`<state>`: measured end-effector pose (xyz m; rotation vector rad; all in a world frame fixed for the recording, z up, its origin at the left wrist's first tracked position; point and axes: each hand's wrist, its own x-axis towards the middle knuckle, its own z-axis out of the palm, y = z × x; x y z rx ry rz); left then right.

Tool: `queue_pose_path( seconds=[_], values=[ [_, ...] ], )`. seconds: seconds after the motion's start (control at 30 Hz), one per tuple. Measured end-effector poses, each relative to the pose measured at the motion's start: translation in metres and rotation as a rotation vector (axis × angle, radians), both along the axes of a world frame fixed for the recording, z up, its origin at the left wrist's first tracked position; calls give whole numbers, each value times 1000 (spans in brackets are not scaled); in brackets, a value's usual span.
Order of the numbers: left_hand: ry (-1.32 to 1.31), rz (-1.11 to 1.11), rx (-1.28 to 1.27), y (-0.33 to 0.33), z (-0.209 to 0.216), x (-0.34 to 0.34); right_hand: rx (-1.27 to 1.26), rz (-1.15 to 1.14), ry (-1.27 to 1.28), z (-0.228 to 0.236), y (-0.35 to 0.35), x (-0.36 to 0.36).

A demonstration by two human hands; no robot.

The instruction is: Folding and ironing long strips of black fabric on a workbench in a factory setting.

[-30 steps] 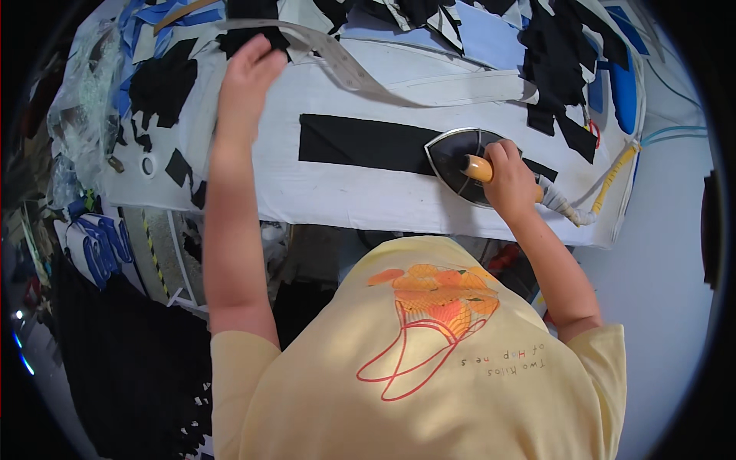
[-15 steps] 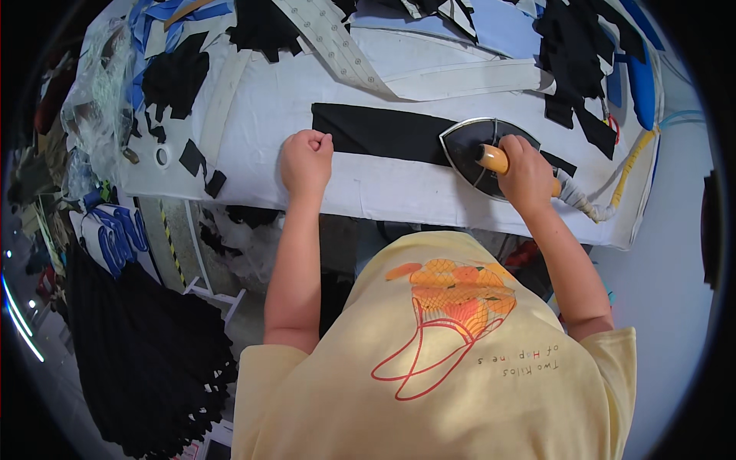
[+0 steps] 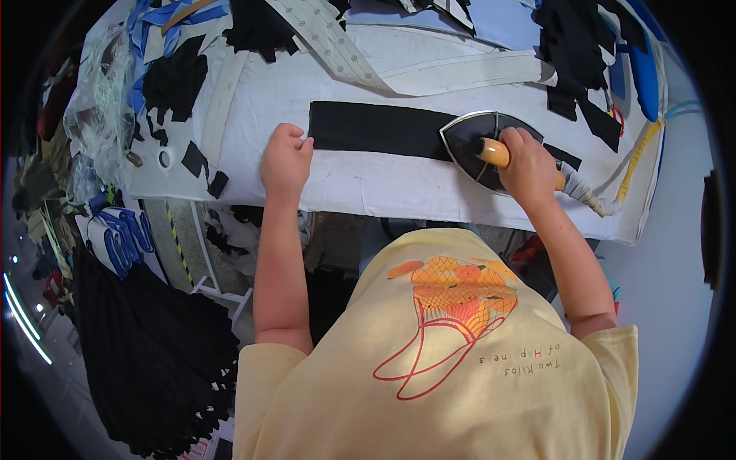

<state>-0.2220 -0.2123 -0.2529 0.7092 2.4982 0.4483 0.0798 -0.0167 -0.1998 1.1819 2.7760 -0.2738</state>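
Observation:
A long black fabric strip (image 3: 372,129) lies flat across the white-covered table. My right hand (image 3: 529,170) is wrapped around the wooden handle of an iron (image 3: 465,146). Its dark, pointed soleplate body rests on the right part of the strip and hides some of it; the strip's end shows again past the iron. At the strip's left end is my left hand (image 3: 286,163), its fingers curled in. Its fingertips are right by the lower left corner of the strip; whether they pinch the cloth is hidden.
A pale band with printed marks (image 3: 330,47) and black scraps (image 3: 175,83) lie on the white table cover (image 3: 368,184). Clear plastic (image 3: 100,100) bunches at the left edge. A wrapped cord (image 3: 635,165) runs from the iron. Black cloth (image 3: 153,345) hangs at lower left.
My left hand has shifted left, off the strip's lower left corner, so more of that end shows. The iron stays almost in the same place under my right hand.

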Motion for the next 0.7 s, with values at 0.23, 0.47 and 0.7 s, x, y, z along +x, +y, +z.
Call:
queue_pose_path(
  seconds=[0.23, 0.47, 0.7],
  values=[
    [25, 0, 156, -9, 5, 8, -9, 7, 3, 1, 0, -2],
    [367, -279, 184, -14, -4, 6, -25, -21, -7, 4, -1, -3],
    [363, -512, 307, -12, -28, 11, -112, -22, -5, 12, -2, -10]
  ],
)
